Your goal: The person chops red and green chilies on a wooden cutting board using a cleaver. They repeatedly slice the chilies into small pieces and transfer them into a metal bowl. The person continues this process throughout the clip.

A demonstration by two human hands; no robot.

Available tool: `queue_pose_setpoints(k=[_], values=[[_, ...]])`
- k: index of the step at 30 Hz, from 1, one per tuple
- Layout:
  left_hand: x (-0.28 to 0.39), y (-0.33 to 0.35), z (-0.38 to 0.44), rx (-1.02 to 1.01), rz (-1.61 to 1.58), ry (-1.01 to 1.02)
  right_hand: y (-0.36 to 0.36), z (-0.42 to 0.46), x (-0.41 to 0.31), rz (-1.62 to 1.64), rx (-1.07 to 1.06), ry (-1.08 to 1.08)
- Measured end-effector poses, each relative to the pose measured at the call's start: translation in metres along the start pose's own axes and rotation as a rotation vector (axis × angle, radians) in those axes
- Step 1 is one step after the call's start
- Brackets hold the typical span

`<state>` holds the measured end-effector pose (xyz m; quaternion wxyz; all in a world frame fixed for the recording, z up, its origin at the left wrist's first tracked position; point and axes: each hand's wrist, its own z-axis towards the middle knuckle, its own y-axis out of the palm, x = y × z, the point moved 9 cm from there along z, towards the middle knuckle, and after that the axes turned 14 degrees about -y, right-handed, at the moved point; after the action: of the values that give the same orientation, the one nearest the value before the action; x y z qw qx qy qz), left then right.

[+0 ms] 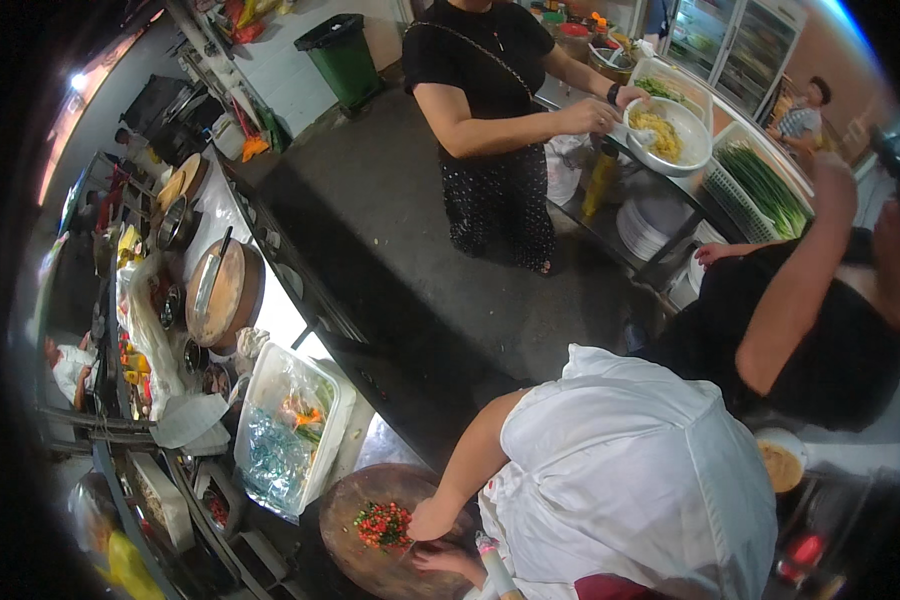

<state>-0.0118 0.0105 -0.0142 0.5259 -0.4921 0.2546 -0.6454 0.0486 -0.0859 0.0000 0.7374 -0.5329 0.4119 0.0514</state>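
Observation:
Chopped red and green chillies [382,526] lie heaped on a round wooden chopping board [349,499] at the bottom of the view. From a white sleeve, my right hand [430,519] reaches down to the pile's right edge, its fingers curled. Whether it grips a blade or a handful of chillies is too small to tell. Just below it, my left hand [444,559] is low over the board, fingers pointing towards the pile. What is under that hand is hidden. A white tub [343,431] with plastic bags and vegetables stands beyond the board.
A cleaver [208,281] lies on another chopping board [229,319]. Across the aisle, a person in black [472,75] holds a white bowl [691,150] of yellow food. Another person's arm [791,289] is close on the right. A green bin [347,71] stands behind.

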Motion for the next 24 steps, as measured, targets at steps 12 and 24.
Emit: queue_pose_setpoints(k=[12, 24], values=[[-0.006, -0.002, 0.0, 0.014, -0.043, 0.028, 0.007, 0.001, 0.0, -0.025, 0.052, 0.023], [0.023, 0.012, 0.002, 0.013, -0.133, -0.007, 0.006, 0.002, -0.003, -0.002, 0.064, 0.021]])
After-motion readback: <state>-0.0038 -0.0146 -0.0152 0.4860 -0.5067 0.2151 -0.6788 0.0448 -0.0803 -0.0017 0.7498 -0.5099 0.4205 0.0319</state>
